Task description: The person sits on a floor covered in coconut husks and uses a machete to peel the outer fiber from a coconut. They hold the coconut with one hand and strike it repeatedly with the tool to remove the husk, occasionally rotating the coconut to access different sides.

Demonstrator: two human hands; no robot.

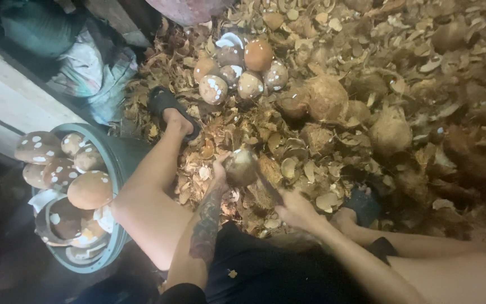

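I see a partly peeled coconut [241, 167] close to the middle of my view, just above the lap, and the left hand [219, 170] clasps its side at nine o'clock with the grip wrapped around the shell. At about five o'clock from the coconut the right hand [295, 209] has its grip pressed tight around the handle of a dark blade [269, 187], whose far end lies against the coconut's lower right side. Under and around both hands the floor is covered by a litter of brown shell chips [310, 169]. At twelve o'clock from the coconut sits a cluster of peeled coconuts [240, 73], brown with white patches. Toward two o'clock, several unpeeled husked coconuts [327, 98] lie in the chips. At nine to eight o'clock, beyond the left knee, a green basin [120, 163] holds more peeled coconuts heaped to its rim. A black sandal [167, 104] on the left foot rests at eleven o'clock.
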